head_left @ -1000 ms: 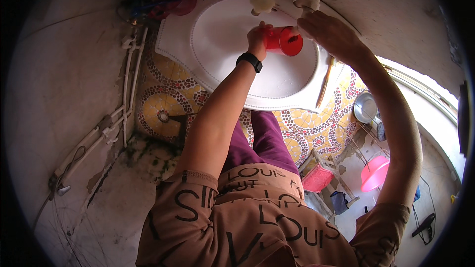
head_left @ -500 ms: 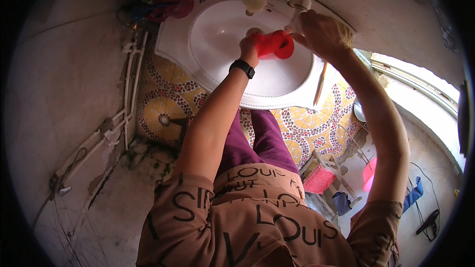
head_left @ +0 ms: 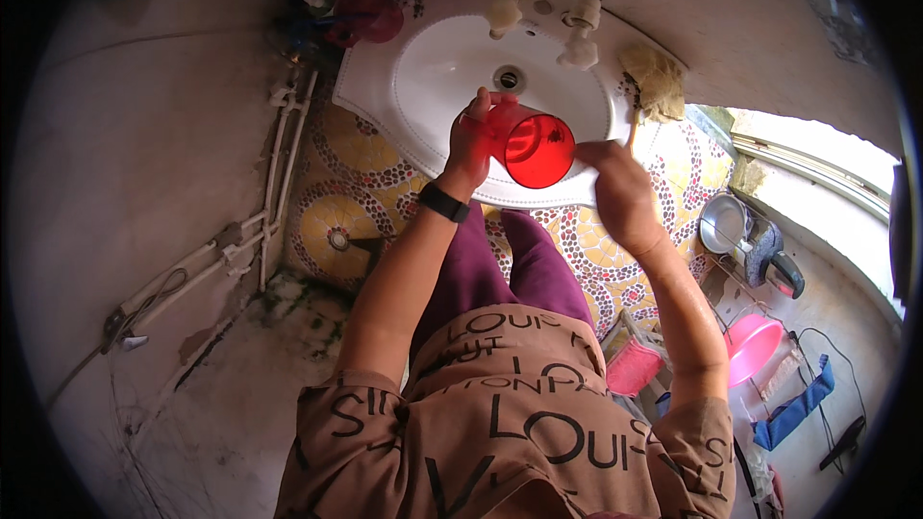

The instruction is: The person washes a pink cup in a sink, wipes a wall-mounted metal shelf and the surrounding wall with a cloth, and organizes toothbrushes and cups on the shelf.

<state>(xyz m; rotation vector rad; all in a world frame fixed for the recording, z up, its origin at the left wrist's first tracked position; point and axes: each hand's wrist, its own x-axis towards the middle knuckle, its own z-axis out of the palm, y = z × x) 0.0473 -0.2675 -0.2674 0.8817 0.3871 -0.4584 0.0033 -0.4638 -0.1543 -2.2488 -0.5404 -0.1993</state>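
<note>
A: Grip?
B: Left hand [head_left: 469, 146] closed round red cup [head_left: 538, 156]. Right hand [head_left: 623, 194] by its rim; can't tell whether it grips.
A: Cup's position?
B: Tilted, over white sink's [head_left: 409, 82] near side.

Clear red is noted for the cup [head_left: 535, 152], gripped by the left hand [head_left: 469, 142]; a small dark patch is seen inside. Black is recorded for the wristband [head_left: 443, 202] just behind the grip. Beyond the grip, white is shown by the sink [head_left: 367, 86], its bowl edged with a grey beaded line; off-white by the taps [head_left: 580, 37]. Bodyward of the grip, trousers [head_left: 469, 274] are coloured plain purple; the brown shirt [head_left: 538, 413] is patterned with black lettering. Below the grip, the floor [head_left: 332, 226] is patterned with yellow patches ringed by dark-red and white spots. Far right of the grip, pink is noted for the basin [head_left: 753, 348], blue for the strap [head_left: 798, 408].
</note>
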